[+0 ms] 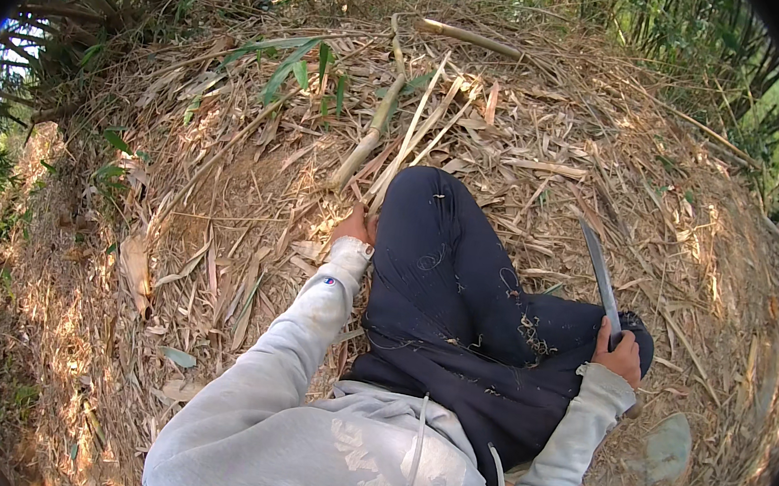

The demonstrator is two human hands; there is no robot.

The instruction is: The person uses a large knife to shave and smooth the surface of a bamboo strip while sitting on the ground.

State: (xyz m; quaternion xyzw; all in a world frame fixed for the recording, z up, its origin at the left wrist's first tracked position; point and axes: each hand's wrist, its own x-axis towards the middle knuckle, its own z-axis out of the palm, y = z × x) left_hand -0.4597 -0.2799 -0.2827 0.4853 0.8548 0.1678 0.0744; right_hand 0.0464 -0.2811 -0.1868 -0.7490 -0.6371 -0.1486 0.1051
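Note:
My right hand is wrapped round the grip of a long knife, a machete by its shape. Its grey blade points forward and a little left, beside my bent right knee. To the left of my other knee, my left hand is low at the near ends of several pale split bamboo strips. Its fingers look curled round them, though the leg partly hides them. The strips fan out away from me. Just left of them a greenish bamboo stalk lies on the ground.
Dry leaves and bamboo litter cover the ground. A thicker bamboo piece lies farther off, and a green leafy sprig is at the far left. Bamboo clumps rise at the back. A flat grey-green stone-like patch is at the near right.

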